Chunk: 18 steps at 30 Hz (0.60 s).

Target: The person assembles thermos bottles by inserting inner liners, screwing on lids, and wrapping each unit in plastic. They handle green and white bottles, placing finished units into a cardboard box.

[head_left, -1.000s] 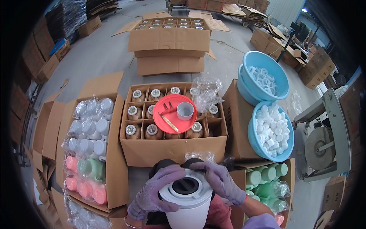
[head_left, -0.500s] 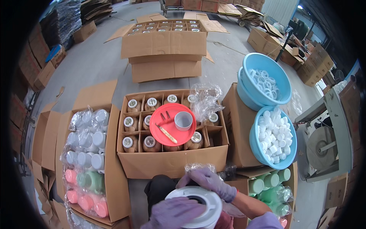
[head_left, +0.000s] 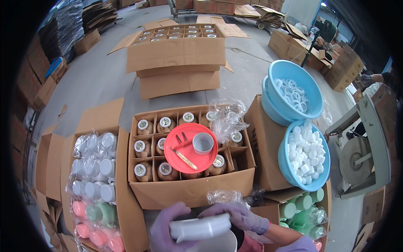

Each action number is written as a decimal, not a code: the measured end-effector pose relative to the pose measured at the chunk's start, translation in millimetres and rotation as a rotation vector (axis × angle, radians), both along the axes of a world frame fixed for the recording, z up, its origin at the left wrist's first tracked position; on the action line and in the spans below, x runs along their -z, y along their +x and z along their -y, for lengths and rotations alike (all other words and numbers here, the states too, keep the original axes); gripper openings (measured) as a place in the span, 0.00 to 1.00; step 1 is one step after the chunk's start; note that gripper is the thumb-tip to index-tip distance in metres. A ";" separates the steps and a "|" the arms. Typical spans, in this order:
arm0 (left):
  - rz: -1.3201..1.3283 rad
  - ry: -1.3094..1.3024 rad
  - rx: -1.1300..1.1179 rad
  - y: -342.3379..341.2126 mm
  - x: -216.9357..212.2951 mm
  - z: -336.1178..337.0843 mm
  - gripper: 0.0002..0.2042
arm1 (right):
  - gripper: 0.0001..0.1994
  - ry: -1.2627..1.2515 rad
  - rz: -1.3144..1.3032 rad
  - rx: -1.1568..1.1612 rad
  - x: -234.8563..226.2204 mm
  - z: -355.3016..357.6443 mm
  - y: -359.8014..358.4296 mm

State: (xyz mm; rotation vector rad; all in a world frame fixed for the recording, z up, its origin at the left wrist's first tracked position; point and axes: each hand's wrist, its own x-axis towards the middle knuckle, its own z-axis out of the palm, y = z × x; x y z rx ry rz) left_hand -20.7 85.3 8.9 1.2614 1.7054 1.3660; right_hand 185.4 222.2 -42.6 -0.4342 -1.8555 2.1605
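Note:
A thick white round lid (head_left: 200,228) is tipped up on edge low in the middle. My left hand (head_left: 163,229), in a purple glove, is closed round its left edge. My right hand (head_left: 245,217), gloved alike, grips its upper right edge. Beneath the lid is a pale cylindrical container (head_left: 220,243), partly hidden by the lid. Just beyond stands a divided carton (head_left: 189,191) with several silver-topped jars (head_left: 166,169). On the jars lies a red round lid (head_left: 205,164) bearing a small grey cup (head_left: 203,143), a taped blade-like tool (head_left: 183,158) and small dark pieces.
At right, blue basins hold white rings (head_left: 294,95) and white caps (head_left: 306,155). A carton of green containers (head_left: 303,203) stands below them. Wrapped grey, green and pink containers (head_left: 94,191) fill a left carton. Another jar carton (head_left: 176,54) stands beyond. A person's arm (head_left: 375,78) shows far right.
The white lid has gone from lying flat to tipped up on edge, and the container below now shows. My left hand moved from its top to its left edge. An arm appeared far right.

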 end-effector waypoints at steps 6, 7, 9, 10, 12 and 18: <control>0.022 0.195 -0.286 -0.4 63.3 -45.0 0.16 | 0.28 -0.278 0.437 0.753 121.8 -87.6 -49.4; 0.559 0.277 -0.289 3.2 64.5 -48.1 0.17 | 0.24 -0.146 0.672 0.622 142.3 -101.7 -56.7; 1.632 0.405 -0.254 12.4 67.1 -50.9 0.20 | 0.22 0.557 0.573 0.403 166.5 -98.0 -68.7; 1.550 0.414 -0.240 9.1 77.1 -50.6 0.21 | 0.21 0.656 0.366 0.391 168.6 -92.7 -72.0; 1.452 0.423 -0.235 3.9 88.3 -48.9 0.23 | 0.22 0.913 0.588 0.388 173.6 -99.6 -71.9; 1.396 0.392 -0.199 0.1 116.0 -61.2 0.22 | 0.25 1.204 0.832 0.416 227.3 -138.0 -58.3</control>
